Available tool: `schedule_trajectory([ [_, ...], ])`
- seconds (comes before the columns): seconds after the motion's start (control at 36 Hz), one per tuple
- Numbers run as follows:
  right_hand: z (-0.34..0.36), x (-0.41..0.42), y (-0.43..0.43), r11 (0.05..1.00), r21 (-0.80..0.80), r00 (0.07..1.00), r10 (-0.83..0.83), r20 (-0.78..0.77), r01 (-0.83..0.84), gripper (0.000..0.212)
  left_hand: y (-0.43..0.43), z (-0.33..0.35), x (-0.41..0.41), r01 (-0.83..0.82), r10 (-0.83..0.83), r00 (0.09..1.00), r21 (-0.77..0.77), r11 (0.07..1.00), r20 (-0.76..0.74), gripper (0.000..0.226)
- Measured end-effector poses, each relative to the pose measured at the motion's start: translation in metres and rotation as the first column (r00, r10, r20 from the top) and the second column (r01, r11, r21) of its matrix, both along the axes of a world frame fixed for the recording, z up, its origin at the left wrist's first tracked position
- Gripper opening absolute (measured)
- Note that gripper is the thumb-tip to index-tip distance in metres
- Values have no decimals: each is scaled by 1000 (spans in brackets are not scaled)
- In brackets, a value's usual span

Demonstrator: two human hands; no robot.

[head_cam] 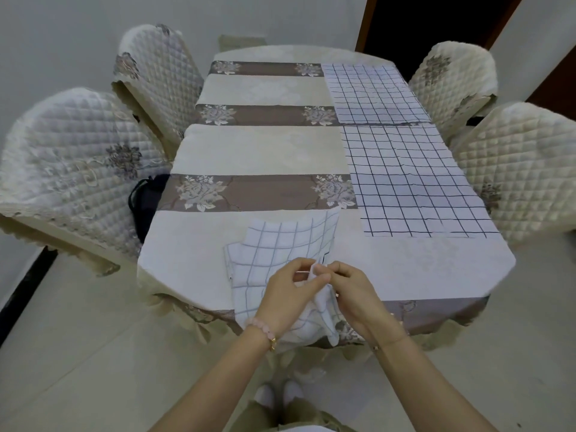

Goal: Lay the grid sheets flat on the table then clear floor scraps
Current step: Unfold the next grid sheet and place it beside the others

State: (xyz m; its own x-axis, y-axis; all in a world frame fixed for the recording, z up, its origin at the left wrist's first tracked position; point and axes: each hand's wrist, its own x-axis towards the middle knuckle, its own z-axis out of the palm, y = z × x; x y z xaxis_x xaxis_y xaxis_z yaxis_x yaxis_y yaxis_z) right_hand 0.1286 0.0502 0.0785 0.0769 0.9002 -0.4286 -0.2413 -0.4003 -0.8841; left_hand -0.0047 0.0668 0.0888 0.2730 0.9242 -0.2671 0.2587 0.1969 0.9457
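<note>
Two white grid sheets lie flat along the table's right side: one at the far end [374, 92], one nearer [414, 179]. A third grid sheet [280, 247], crumpled and partly folded, rests at the near edge of the table [249, 151] and hangs over it. My left hand [290, 291] and my right hand [352, 294] meet above it, both pinching a raised corner of this sheet between fingertips. My left wrist wears a pink bead bracelet.
Quilted covered chairs stand on both sides: two on the left [71, 169], two on the right [517, 169]. A dark bag [145, 204] sits on the near left chair. Pale tiled floor [78, 353] surrounds the table; a dark doorway [436, 23] is behind.
</note>
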Motion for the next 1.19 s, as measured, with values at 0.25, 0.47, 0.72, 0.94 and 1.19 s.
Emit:
schedule_trajectory([
  [0.25,13,-4,-6,995,89,987,25,161,-40,12,8,16,11,-199,215,965,-118,973,152,17],
  [0.47,14,3,-6,998,68,987,-23,161,12,20,15,16,-2,-266,310,924,-207,941,223,11],
  [0.72,4,45,-6,988,6,967,-151,204,153,11,27,7,-76,-385,433,831,-200,901,350,12],
  [0.94,-12,69,-8,975,-66,910,-175,376,214,17,24,-26,-152,-436,521,785,-300,849,335,17],
  [1.19,-31,79,0,957,-155,900,-166,404,246,24,22,-50,-193,-384,562,779,-495,779,280,29],
])
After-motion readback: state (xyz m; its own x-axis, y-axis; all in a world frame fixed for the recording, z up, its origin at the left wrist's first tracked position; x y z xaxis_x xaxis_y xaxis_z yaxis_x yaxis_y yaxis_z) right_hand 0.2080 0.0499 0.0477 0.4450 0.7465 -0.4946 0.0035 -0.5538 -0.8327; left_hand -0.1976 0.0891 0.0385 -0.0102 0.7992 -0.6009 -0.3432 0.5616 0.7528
